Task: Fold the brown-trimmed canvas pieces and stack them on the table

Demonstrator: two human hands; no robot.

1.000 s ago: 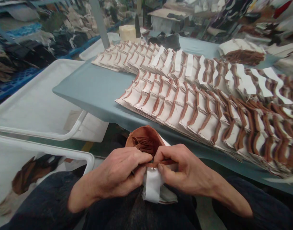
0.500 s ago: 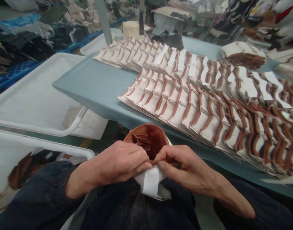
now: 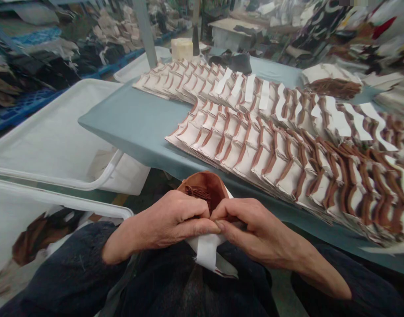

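Observation:
Both my hands work on one brown leather piece [image 3: 205, 190] with a white lining, held over my lap. My left hand [image 3: 170, 222] has its fingers closed on the piece's left edge. My right hand [image 3: 246, 224] pinches the same edge from the right, fingertips meeting the left hand's. A white strip [image 3: 207, 252] hangs from the piece below my fingers. Just beyond, on the blue-grey table [image 3: 132, 125], lie overlapping rows of similar brown and white pieces [image 3: 261, 136].
White fabric bins with tube frames stand at my left [image 3: 53, 145]; the nearer one holds brown scraps [image 3: 37, 237]. A pile of similar pieces [image 3: 332, 81], a cream roll [image 3: 182, 47] and dark items sit at the table's far side. Cluttered shelves fill the background.
My hands have drawn closer together on the piece's edge, and the white strip has shifted slightly lower. The view has drifted a little.

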